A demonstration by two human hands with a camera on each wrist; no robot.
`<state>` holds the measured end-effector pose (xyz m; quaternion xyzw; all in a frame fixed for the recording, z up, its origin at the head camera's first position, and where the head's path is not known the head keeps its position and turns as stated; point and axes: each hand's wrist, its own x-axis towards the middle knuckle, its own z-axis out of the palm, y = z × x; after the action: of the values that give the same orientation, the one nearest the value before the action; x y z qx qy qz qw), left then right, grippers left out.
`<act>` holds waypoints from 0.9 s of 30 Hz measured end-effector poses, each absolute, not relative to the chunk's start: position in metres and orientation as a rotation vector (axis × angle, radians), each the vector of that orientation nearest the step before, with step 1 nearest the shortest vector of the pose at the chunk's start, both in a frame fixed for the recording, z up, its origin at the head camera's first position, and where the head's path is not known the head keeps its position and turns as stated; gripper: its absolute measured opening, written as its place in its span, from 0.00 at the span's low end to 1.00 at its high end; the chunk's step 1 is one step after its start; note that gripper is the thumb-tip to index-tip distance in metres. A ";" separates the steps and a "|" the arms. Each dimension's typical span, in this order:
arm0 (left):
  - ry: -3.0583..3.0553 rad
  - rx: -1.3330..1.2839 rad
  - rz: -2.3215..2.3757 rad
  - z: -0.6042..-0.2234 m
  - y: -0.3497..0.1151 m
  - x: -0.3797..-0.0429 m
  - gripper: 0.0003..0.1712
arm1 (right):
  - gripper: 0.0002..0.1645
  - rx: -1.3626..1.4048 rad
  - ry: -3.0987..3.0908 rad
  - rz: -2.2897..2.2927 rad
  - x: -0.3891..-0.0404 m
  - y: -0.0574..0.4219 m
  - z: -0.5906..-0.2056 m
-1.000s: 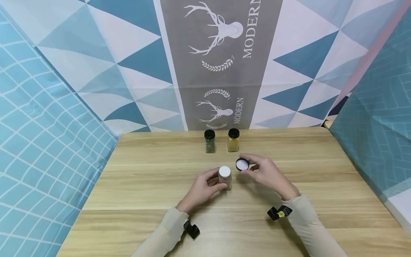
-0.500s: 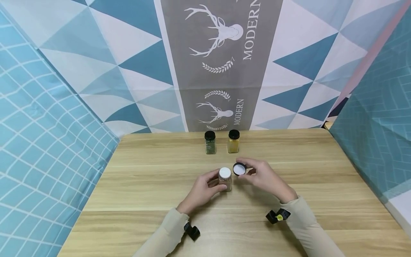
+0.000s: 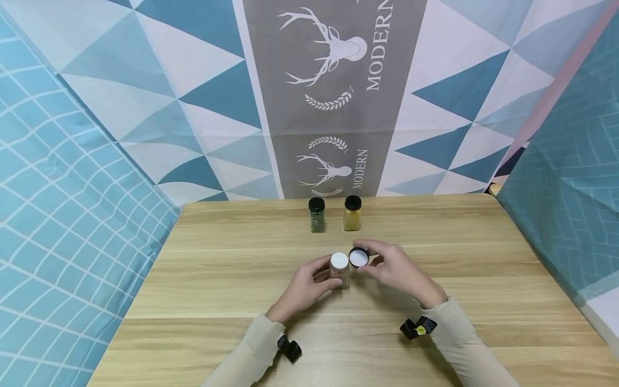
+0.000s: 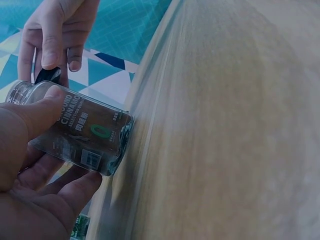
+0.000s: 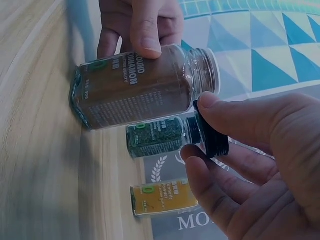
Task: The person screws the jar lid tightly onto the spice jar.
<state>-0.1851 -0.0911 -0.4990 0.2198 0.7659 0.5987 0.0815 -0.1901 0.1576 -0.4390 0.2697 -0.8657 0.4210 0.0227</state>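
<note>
A glass jar of ground cinnamon (image 3: 340, 275) stands upright on the table, its top bare of the black cap and showing white. My left hand (image 3: 306, 284) grips the jar from the left, thumb and fingers on either side, as the left wrist view also shows. My right hand (image 3: 396, 269) pinches a black cap (image 3: 359, 257) by its edge, white inside turned toward the head camera. The cap (image 5: 211, 131) is just right of the jar's neck; whether they touch I cannot tell.
Behind the hands stand a capped jar of green herbs (image 3: 317, 216) and a capped jar of yellow turmeric powder (image 3: 352, 215). The wooden table (image 3: 217, 290) ends at a patterned backdrop (image 3: 333, 123), with blue cloth (image 3: 58, 215) at the left.
My right hand has brought the black cap leftward and slightly nearer, closer to the cinnamon jar. My left hand and the jar have stayed in place.
</note>
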 end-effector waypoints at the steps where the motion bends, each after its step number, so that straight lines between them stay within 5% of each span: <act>1: 2.286 0.657 1.792 -0.499 -0.091 -0.185 0.35 | 0.34 0.834 -2.681 1.306 -0.190 0.157 -0.439; 27: 2.309 0.669 1.783 -0.499 -0.090 -0.186 0.35 | 0.31 0.931 -2.568 1.390 -0.187 0.151 -0.438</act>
<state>-0.1855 -0.0902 -0.4989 0.2231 0.7692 0.5941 0.0743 -0.1874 0.1509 -0.4385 0.3036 -0.8373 0.4531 0.0386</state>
